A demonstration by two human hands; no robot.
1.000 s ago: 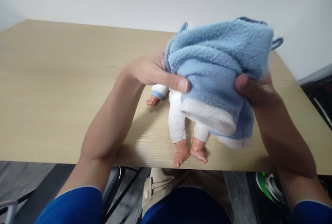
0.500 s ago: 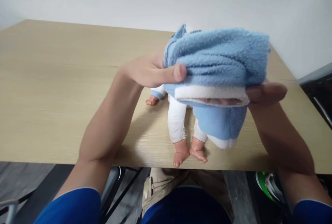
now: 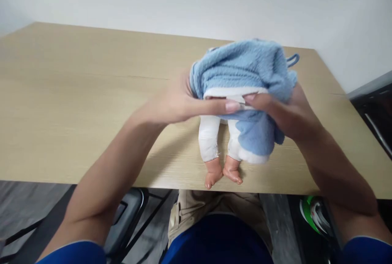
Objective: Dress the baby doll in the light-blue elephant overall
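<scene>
A light blue terry doll garment (image 3: 241, 66) with white trim is bunched between my two hands, above a doll (image 3: 208, 141) lying on the table. My left hand (image 3: 186, 100) grips the garment's left side, its thumb along the white-edged opening. From the right, my right hand (image 3: 281, 111) holds the other side, with its thumb at the same opening near a small white tag (image 3: 235, 100). One blue part with a white cuff (image 3: 254, 158) hangs down by the doll's leg. Only the doll's white-clothed legs and bare feet show; the garment and my hands hide its upper body.
The wooden table (image 3: 76, 113) reaches back to a white wall (image 3: 183, 3). A grey chair (image 3: 128, 215) stands below the table edge on the left. Green and white round items (image 3: 315, 215) sit below the edge on the right, and a dark object (image 3: 376, 113) stands beside the table.
The garment has come lower and more bunched. My right hand has moved inward, bringing its thumb onto the opening close to my left thumb. The doll's hand is now hidden.
</scene>
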